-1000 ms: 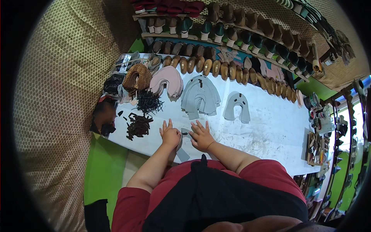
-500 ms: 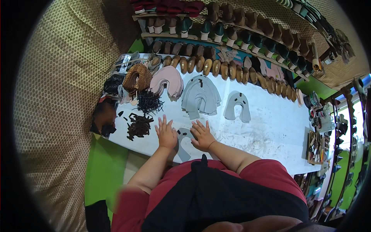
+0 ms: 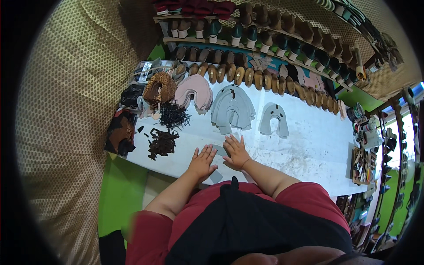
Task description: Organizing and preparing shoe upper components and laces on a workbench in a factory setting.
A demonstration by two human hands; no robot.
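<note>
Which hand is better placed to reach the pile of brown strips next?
Probably the left hand: it is open and nearer the brown strips, while the right hand sits farther off.

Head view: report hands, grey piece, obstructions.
Left hand open, palm down. Right hand likewise. Grey piece between, partly covered by hands. Dark strip pile apart, leftward.

Hands: two.
Grey piece between hands: one.
Pink U-shaped stack: one.
Dark strip heaps: two.
</note>
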